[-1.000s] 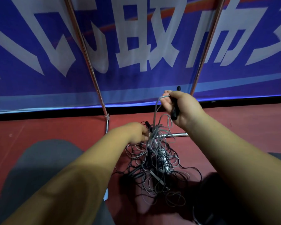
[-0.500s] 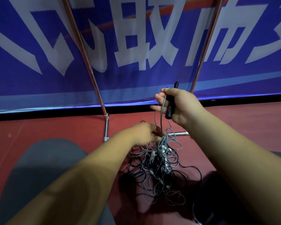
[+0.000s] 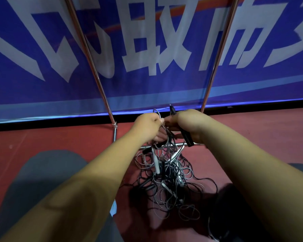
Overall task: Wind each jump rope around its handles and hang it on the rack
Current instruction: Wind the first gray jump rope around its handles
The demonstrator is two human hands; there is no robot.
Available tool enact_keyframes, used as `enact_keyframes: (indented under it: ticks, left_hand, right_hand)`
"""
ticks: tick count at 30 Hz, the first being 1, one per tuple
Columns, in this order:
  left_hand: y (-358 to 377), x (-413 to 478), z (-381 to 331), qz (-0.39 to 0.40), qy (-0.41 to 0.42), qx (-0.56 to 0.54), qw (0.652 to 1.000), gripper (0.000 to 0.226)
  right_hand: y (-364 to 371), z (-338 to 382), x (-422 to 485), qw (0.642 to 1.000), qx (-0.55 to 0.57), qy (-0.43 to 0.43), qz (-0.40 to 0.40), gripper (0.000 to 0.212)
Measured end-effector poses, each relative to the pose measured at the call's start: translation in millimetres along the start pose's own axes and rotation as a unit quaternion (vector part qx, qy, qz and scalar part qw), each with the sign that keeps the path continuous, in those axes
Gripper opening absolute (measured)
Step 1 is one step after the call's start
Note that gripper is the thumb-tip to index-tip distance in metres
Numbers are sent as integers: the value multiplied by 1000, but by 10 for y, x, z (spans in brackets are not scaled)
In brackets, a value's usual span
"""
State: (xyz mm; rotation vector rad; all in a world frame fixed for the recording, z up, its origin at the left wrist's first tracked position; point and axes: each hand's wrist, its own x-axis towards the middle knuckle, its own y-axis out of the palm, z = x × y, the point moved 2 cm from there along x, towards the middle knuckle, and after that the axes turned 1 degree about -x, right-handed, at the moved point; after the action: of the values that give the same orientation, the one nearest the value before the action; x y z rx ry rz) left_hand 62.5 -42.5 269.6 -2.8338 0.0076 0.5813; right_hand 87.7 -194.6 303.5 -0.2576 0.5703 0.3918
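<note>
Right hand [image 3: 187,124] is curled around a black handle [image 3: 187,139], which slants from a thin tip above the knuckles down to a blunt end below the palm; the middle of the handle is covered by the fingers. Left hand [image 3: 146,125] sits just beside it, the two almost touching, and pinches a grey cord [image 3: 157,112] that arches in a small loop above the knuckles and then drops between the hands. Its fingertips face away from the camera, so exactly how they close on the cord is hard to make out. Whether this cord belongs to the held handle cannot be told, since it runs straight down into the tangle of jump ropes [image 3: 170,177] lying on the red floor [image 3: 59,140] under both forearms. That heap mixes grey and black cords with several pale and dark handles, too knotted to count. Two slanted metal poles of the rack [image 3: 88,56] rise behind the hands and are cut off at the top edge; a low crossbar passes behind the heap. A blue banner [image 3: 147,41] with large white characters fills the background. Dark grey trouser legs [image 3: 42,180] show at lower left and at the right edge.
</note>
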Motion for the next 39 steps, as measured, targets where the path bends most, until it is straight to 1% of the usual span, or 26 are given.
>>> enact_keyframes:
  ticks: [1, 2, 4, 5, 7, 8, 11, 13, 14, 17, 18, 19, 20, 21, 22, 24, 25, 26, 29, 33, 35, 39]
  left_hand:
    - [-15, 2, -6, -8, 2, -14, 1000, 24]
    - [-27, -5, -26, -17, 7, -20, 1000, 23]
    - [-43, -12, -71, -36, 17, -30, 999, 24]
    - [-54, -6, -91, -45, 20, -41, 998, 26]
    - [-94, 1, -122, -61, 25, -45, 997, 28]
    - [-122, -2, -129, -72, 31, -28, 997, 28]
    - [-221, 21, -108, -115, 66, 68, 989, 30]
    - [-281, 15, -113, -148, 75, 77, 983, 32]
    - [-313, 3, -145, -165, 76, 52, 982, 33]
    - [-472, -50, -324, -214, 61, -96, 970, 31]
    - [-526, -86, -394, -216, 54, -135, 966, 30]
    - [-564, -118, -445, -209, 50, -160, 964, 28]
    - [-582, -143, -475, -195, 48, -175, 964, 27]
    - [-576, -168, -492, -178, 46, -185, 965, 27]
    - [-552, -195, -498, -160, 45, -192, 967, 28]
    - [-474, -221, -479, -130, 40, -212, 968, 28]
    - [-440, -231, -467, -119, 36, -225, 966, 27]
    - [-414, -241, -465, -110, 31, -240, 964, 27]
    - [-412, -222, -439, -102, 17, -291, 951, 25]
    - [-492, -166, -394, -116, 5, -316, 942, 25]
    - [-515, -159, -385, -118, 0, -329, 937, 25]
    - [-596, -98, -360, -123, 4, -339, 933, 26]
  right_hand:
    - [0, 14, 0, 999, -22, -24, -1, 22]
    - [-17, 32, 4, 995, -80, -52, -9, 18]
    - [-40, 50, -30, 966, -241, -87, -37, 14]
    - [-32, 46, -49, 950, -294, -96, -46, 13]
    - [6, 29, -74, 935, -332, -112, -49, 22]
    - [21, 16, -58, 930, -342, -126, -46, 23]
    - [52, -1, -26, 919, -355, -167, -37, 16]
    - [17, -9, 6, 913, -367, -172, -37, 13]
    - [-7, -15, 10, 905, -390, -166, -31, 12]
    - [-56, -117, 12, 854, -506, -119, 5, 11]
    - [-62, -168, 18, 843, -527, -107, 9, 14]
    - [-61, -197, 16, 842, -529, -100, 5, 16]
    - [-63, -216, 26, 851, -516, -99, -9, 16]
    - [-62, -208, 25, 871, -481, -100, -26, 15]
    - [-70, -192, 35, 901, -418, -105, -45, 15]
    - [-54, -133, 20, 961, -245, -112, -61, 12]
    - [-35, -99, 3, 979, -164, -109, -50, 12]
    - [-12, -67, -12, 988, -103, -108, -31, 14]
    - [105, -9, -79, 994, -10, -98, 51, 20]
    - [189, 14, -124, 988, 85, -33, 122, 33]
    - [194, 38, -156, 984, 98, -16, 148, 34]
    - [170, 75, -189, 979, 107, -30, 168, 29]
